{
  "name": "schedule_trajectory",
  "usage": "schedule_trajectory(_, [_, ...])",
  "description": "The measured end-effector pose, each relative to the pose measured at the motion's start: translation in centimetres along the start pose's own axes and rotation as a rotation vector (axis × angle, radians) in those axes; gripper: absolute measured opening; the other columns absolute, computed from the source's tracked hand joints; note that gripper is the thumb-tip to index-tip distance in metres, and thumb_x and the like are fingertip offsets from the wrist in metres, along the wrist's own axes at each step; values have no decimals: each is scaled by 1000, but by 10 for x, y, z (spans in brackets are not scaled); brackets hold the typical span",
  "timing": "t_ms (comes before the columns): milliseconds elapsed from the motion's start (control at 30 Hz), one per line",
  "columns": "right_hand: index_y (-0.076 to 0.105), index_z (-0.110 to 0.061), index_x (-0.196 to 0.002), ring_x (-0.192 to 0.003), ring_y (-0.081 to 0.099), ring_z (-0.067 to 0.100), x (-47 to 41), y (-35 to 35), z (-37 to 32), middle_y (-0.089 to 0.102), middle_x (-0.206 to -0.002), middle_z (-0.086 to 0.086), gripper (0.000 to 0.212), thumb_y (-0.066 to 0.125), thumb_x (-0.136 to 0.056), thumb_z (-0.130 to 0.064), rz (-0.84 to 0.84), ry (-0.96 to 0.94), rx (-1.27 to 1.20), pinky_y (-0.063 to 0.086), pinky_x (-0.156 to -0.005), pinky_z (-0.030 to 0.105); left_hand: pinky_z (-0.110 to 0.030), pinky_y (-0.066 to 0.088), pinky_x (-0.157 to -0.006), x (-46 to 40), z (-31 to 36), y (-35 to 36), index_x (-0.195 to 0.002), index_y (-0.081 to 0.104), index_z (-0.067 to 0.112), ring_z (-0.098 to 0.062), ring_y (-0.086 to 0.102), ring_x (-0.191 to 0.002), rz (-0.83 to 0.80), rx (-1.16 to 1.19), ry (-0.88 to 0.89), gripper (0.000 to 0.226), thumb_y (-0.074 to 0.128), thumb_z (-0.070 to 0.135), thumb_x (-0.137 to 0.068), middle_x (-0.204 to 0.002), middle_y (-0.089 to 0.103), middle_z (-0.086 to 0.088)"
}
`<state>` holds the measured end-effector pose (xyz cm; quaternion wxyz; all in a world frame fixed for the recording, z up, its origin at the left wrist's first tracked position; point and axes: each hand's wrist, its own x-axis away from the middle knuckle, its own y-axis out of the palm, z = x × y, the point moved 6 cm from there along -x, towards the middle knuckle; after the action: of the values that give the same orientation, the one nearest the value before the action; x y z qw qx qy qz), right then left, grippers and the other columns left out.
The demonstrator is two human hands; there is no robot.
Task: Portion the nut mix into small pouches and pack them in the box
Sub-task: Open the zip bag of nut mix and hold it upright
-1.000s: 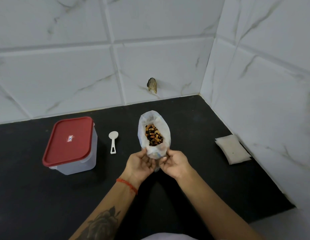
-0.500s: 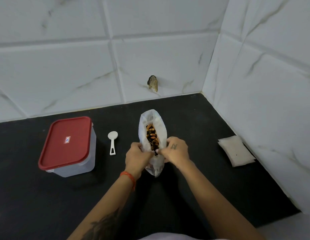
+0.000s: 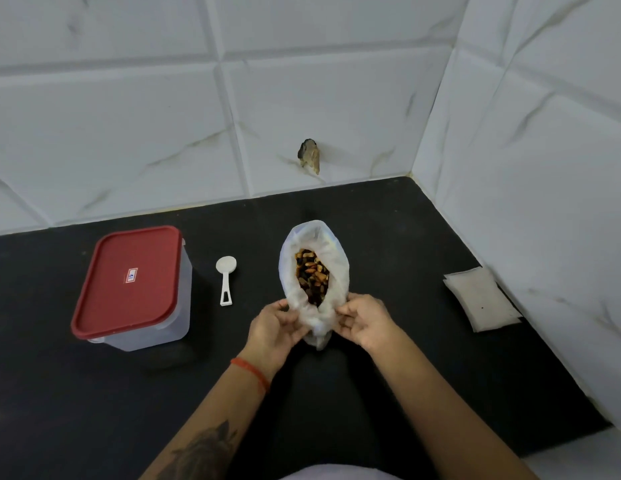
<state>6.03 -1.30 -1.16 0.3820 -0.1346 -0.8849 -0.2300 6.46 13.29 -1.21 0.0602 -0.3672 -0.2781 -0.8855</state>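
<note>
A white plastic bag (image 3: 337,271) of brown and dark nut mix (image 3: 312,277) stands on the black counter, its mouth spread wide. My left hand (image 3: 276,323) grips the bag's near left edge and my right hand (image 3: 364,320) grips its near right edge. A clear plastic box with a red lid (image 3: 129,282), lid on, stands at the left. A white plastic scoop (image 3: 226,278) lies between the box and the bag. A stack of small pale pouches (image 3: 482,297) lies flat at the right by the wall.
The black counter (image 3: 388,393) meets white tiled walls at the back and on the right, forming a corner at the back right. A small brown chip or stub (image 3: 309,155) marks the back wall. The counter's front right edge drops off.
Both hands have slid from the bag's mid sides down to its near rim. The mouth, pinched narrow half a second ago, is spread wide again.
</note>
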Motion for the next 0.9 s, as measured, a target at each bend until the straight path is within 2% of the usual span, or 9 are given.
schedule_trajectory(100, [60, -7, -107, -87, 63, 23, 3, -3, -17, 63, -97, 10, 28, 48, -83, -1, 137, -123, 480, 57, -72, 37, -43, 57, -76, 1, 21, -5, -100, 52, 12, -30, 64, -94, 177, -615, 196, 21, 45, 3, -83, -109, 63, -16])
schedule_trajectory(167, [60, -13, -101, -85, 61, 19, 6, 0, -34, 62, -96, 3, 21, 55, -81, -18, 213, -290, 733, 56, -79, 38, -41, 51, -89, 5, 37, 4, -116, 46, 18, -26, 57, -105, 229, -941, 372, 35, 52, 21, -82, -124, 52, -7])
schedule_trajectory(267, [56, -16, -100, -85, 56, 15, 7, 16, -59, 58, -94, -3, 27, 59, -82, -36, 305, -659, 1036, 43, -69, 28, -38, 40, -97, 4, 54, 24, -140, 32, 12, -30, 47, -121, 277, -1113, 589, 60, 55, 28, -88, -137, 40, -11])
schedule_trajectory(400, [57, -11, -90, -79, 55, 18, -9, 35, -72, 56, -87, 2, 17, 56, -91, -29, 356, -848, 1236, 36, -64, 26, -31, 46, -74, -5, 72, 46, -113, 54, 3, -26, 60, -89, 260, -1237, 807, 30, 54, 25, -93, -95, 62, -9])
schedule_trajectory(533, [53, -5, -61, -61, 45, 18, -25, 27, -80, 46, -62, 4, 27, 50, -88, -10, 266, -666, 791, 36, -55, 27, -34, 45, -62, -28, 87, 39, -67, 55, 8, -25, 55, -71, 241, -1015, 574, 23, 48, 8, -89, -66, 54, -3])
schedule_trajectory(633, [67, 1, -82, -77, 58, 25, -43, 16, -68, 60, -80, 13, 16, 53, -87, -5, 182, -322, 355, 52, -77, 40, -32, 48, -61, -35, 76, 32, -60, 54, 6, -22, 54, -64, 116, -539, 195, 29, 45, 5, -87, -63, 56, -9])
schedule_trajectory(700, [66, -5, -76, -79, 61, 27, -47, 15, -58, 64, -81, 14, 21, 49, -88, -1, 145, -202, 308, 52, -84, 44, -34, 46, -70, -43, 70, 28, -69, 56, 4, -23, 55, -70, 116, -552, 132, 26, 41, 9, -89, -72, 59, -14])
schedule_trajectory(800, [60, -10, -67, -66, 58, 23, -49, 16, -53, 60, -68, 9, 28, 44, -87, -1, 117, -185, 299, 51, -70, 38, -37, 41, -85, -47, 83, 33, -112, 57, 4, -30, 56, -96, 253, -1124, 458, 27, 42, 15, -92, -119, 55, -19])
schedule_trajectory(900, [55, -11, -61, -54, 48, 17, -51, 21, -52, 52, -59, 4, 29, 45, -87, -6, 74, -183, 269, 43, -57, 31, -35, 33, -104, -37, 91, 65, -141, 37, 9, -31, 43, -126, 111, -1364, 867, 49, 47, 14, -93, -142, 39, -16])
